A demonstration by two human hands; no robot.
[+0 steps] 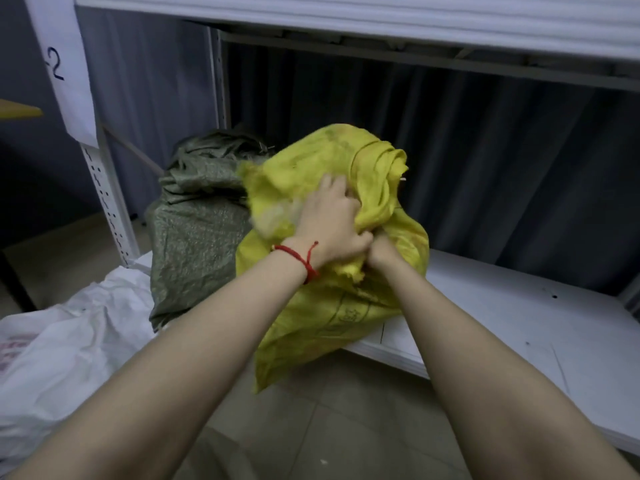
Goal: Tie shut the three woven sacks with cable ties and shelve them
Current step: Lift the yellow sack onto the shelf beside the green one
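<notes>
At eight o'clock, nearest, on the floor: a white sack [69,341], cut off by the frame edge, neck out of sight. Dead centre, half on the low shelf [502,323]: the yellow sack [329,323], bunched top clenched in the left hand [330,220]. Just beside, the right hand [381,252], fingers buried in folds, grip impossible to tell. Farther, at eleven o'clock, touching the yellow one: a green sack [197,230], mouth dim.

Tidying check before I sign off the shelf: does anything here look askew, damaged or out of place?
The yellow sack sits askew: its lower corner hangs past the shelf edge over the floor, and its fabric looks frayed by the left hand gripping it. The white sack lies off the shelf, at lower left.
</notes>
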